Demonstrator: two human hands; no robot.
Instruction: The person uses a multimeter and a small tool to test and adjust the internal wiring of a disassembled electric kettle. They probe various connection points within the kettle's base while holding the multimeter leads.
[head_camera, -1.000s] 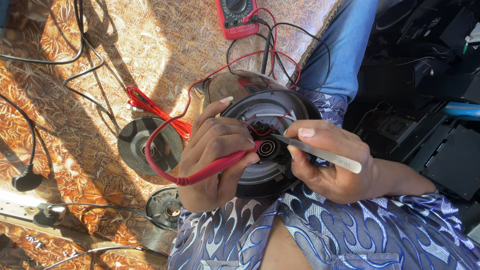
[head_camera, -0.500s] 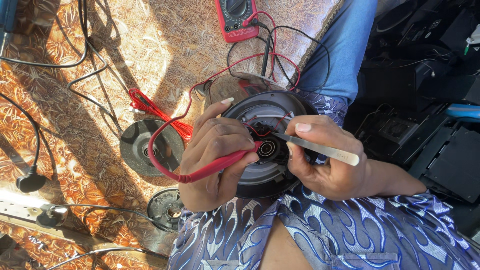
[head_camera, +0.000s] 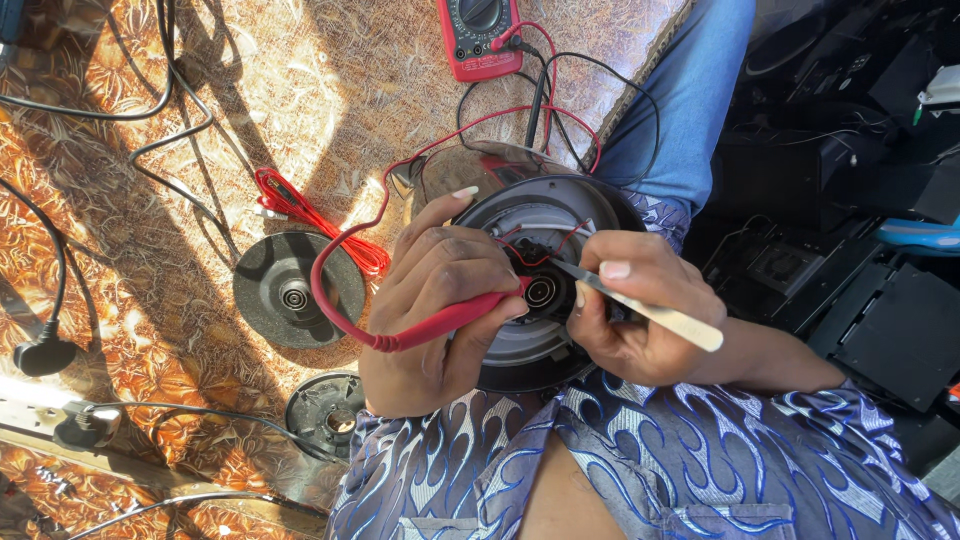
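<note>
My left hand (head_camera: 432, 300) grips a red test probe (head_camera: 455, 318) whose tip touches the round centre contact on the underside of an upturned electric kettle (head_camera: 520, 340) resting in my lap. My right hand (head_camera: 640, 312) pinches a thin metal tool with a pale handle (head_camera: 650, 310), its point set among the thin red wires just above that contact. The probe's red lead (head_camera: 330, 300) loops left and up to a red multimeter (head_camera: 478, 35) lying on the patterned mat at the top, with a black lead beside it.
A round black kettle base (head_camera: 290, 290) lies left of my hands, a smaller black disc (head_camera: 325, 410) below it. A red wire bundle (head_camera: 300, 205), black cables and a plug (head_camera: 45, 352) cross the brown patterned mat. Dark equipment cases (head_camera: 880, 330) crowd the right.
Both hands stay on the kettle's underside. The metal tool in my right hand has shifted slightly, its tip edging closer to the centre contact; the view has shifted a little.
</note>
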